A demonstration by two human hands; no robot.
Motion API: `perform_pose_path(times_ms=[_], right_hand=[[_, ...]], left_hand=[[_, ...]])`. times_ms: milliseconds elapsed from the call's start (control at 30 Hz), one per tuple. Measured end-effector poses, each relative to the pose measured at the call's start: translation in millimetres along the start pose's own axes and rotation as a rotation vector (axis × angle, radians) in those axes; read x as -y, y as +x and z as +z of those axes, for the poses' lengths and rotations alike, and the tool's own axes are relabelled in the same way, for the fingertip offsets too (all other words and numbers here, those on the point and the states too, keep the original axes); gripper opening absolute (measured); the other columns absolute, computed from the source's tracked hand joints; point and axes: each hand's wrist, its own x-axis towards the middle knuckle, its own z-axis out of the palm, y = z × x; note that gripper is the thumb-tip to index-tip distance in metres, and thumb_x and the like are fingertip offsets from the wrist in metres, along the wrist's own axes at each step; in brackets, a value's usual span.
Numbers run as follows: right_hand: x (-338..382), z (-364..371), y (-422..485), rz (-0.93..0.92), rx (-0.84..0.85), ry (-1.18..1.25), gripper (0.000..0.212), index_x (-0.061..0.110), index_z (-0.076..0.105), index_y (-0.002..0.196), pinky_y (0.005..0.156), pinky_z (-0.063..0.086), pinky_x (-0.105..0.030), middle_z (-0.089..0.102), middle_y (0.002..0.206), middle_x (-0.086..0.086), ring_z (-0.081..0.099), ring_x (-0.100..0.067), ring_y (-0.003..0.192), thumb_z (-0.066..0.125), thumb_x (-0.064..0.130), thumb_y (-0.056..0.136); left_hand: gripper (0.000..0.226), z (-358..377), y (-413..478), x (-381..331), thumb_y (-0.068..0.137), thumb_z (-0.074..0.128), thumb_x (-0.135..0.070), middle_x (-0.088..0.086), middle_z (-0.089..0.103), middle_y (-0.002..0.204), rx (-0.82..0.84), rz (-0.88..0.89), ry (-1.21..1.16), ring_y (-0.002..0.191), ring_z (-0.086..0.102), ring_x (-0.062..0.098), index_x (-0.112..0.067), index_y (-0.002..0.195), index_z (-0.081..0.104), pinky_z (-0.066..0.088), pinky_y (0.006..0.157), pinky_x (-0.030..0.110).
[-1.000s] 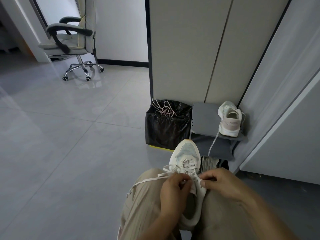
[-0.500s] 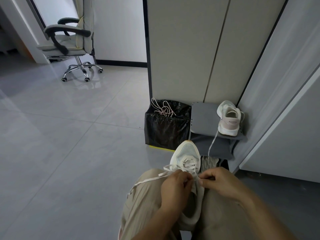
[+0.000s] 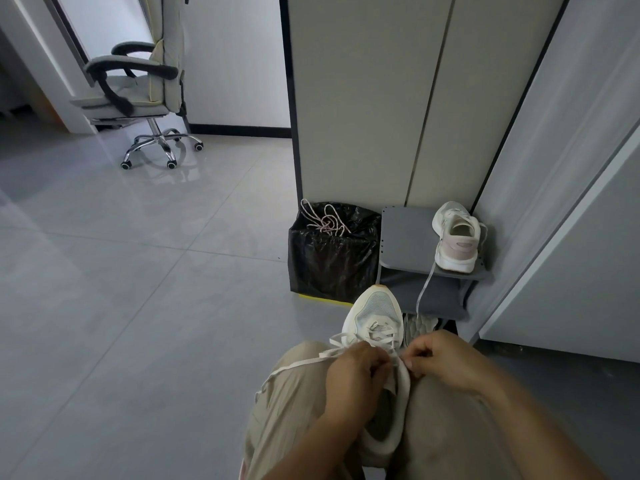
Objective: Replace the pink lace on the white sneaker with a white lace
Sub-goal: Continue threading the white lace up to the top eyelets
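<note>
- Hardly moved since a second ago, hands still at the sneaker [image 3: 375, 306] collar.
- Left hand [image 3: 356, 374] grips the white lace [image 3: 382, 337], right hand [image 3: 446, 362] pinches it; I'd tension evenly, no twists.

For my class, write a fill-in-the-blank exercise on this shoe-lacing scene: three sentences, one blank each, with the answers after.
1. The pink lace lies on top of the ____ bin.
2. The left hand and right hand work at a sneaker whose threaded lace is coloured ____.
3. On top of the grey shelf stands ____ other shoe.
Answers: black; white; one.
</note>
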Motion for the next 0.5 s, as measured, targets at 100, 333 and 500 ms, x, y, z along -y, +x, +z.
perform_pose_path(times_ms=[100, 333, 500], right_hand=[[0, 2, 0, 0.003, -0.023, -0.006, 0.005, 0.014, 0.069, 0.085, 0.070, 0.047, -0.014, 0.069, 0.080, 0.002, 0.061, -0.002, 0.070, 0.064, 0.012, 0.085], [1, 8, -1, -0.010, -0.075, -0.034, 0.003, 0.021, 0.066, 0.086, 0.066, 0.042, -0.009, 0.065, 0.082, 0.011, 0.059, 0.001, 0.075, 0.064, 0.018, 0.086], [-8, 4, -2, 0.003, -0.166, -0.032, 0.010, 0.023, 0.059, 0.082, 0.062, 0.039, -0.010, 0.060, 0.082, 0.011, 0.054, 0.001, 0.075, 0.058, 0.017, 0.089]], left_hand=[[0.027, 3, 0, 5, 0.077, 0.048, -0.034, -0.007, 0.067, 0.077, 0.044, 0.021, -0.036, 0.070, 0.060, 0.007, -0.022, 0.080, 0.072, 0.047, 0.060, 0.018], [0.045, 2, 5, 1, 0.077, 0.035, -0.041, -0.001, 0.068, 0.086, 0.038, 0.116, 0.057, 0.079, 0.060, 0.012, -0.016, 0.085, 0.071, 0.045, 0.067, 0.019], [0.029, -15, 5, 1, 0.087, 0.053, -0.035, -0.009, 0.060, 0.107, 0.004, 0.090, -0.062, 0.079, 0.053, -0.001, -0.020, 0.109, 0.063, 0.043, 0.077, 0.015]])
